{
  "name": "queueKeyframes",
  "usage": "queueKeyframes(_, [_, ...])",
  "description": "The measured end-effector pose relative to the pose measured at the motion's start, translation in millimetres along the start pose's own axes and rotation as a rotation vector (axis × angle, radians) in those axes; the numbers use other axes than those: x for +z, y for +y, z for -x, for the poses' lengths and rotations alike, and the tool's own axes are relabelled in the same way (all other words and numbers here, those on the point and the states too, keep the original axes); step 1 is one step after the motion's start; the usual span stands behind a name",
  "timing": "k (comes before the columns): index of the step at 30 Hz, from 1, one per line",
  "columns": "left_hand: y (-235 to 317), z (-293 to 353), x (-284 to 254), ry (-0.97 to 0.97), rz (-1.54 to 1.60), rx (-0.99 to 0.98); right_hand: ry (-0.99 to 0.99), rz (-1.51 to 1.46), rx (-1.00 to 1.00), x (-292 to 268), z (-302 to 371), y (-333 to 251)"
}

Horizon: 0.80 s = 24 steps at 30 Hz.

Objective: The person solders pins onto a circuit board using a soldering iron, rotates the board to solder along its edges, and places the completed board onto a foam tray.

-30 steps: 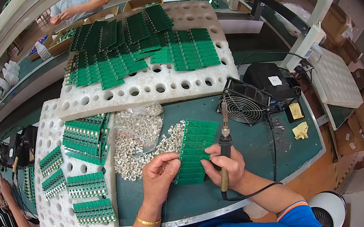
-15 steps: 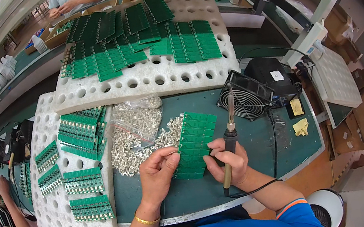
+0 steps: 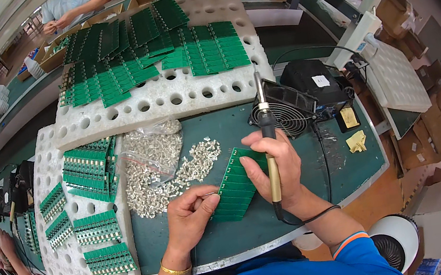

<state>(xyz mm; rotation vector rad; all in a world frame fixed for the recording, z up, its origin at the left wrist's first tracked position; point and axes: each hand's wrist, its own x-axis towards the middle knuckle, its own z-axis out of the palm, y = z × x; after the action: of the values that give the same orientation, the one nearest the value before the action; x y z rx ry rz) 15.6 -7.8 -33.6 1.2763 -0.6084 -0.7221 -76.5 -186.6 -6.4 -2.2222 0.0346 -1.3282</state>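
Observation:
My left hand (image 3: pixel 191 215) is closed in a pinch on a thin solder wire, its fingertips at the left edge of a green circuit board panel (image 3: pixel 234 196). A thin strand hangs below that hand. With my right hand (image 3: pixel 282 165) I grip a soldering iron (image 3: pixel 274 178), its metal tip pointing up and away from the board. The fingers of this hand also reach the board's upper right part and cover some of it. The board is tilted above the green bench. Beyond it lie loose small silver metal parts (image 3: pixel 198 161), some inside a clear plastic bag (image 3: pixel 155 148).
White foam boards with holes (image 3: pixel 156 104) carry several green panels (image 3: pixel 125 54). Panels with parts fitted (image 3: pixel 97 228) lie at left. A black fan (image 3: pixel 287 117), a black box (image 3: pixel 313 84) and a yellow sponge (image 3: pixel 356 141) stand right. The iron's cord (image 3: pixel 327 178) crosses the bench. Other people sit left and opposite.
My right hand has moved up along the board, and the iron stands more upright. The board has turned and tilted. My left hand keeps its pinch; the whole view has shifted slightly.

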Motion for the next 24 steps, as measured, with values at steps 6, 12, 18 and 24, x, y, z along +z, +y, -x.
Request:
queueKeyframes(6, [-4.3, 0.7, -2.7, -0.006, -0.070, 0.016, 0.030, -0.110, 0.093, 3.6, 1.4, -4.1])
queueKeyframes(12, [-2.8, 1.6, -1.7, -0.018, -0.104, 0.002, 0.065, -0.113, 0.102, 2.0, 2.9, -4.7])
queueKeyframes(18, [-4.2, 2.4, -0.5, -0.020, -0.032, -0.062, 0.074, -0.049, 0.031, 2.4, 4.9, -1.7])
queueKeyframes(24, [-2.7, -2.2, -6.8, -0.012, 0.049, -0.080, -0.006, -0.032, 0.059, 1.6, 1.9, 1.1])
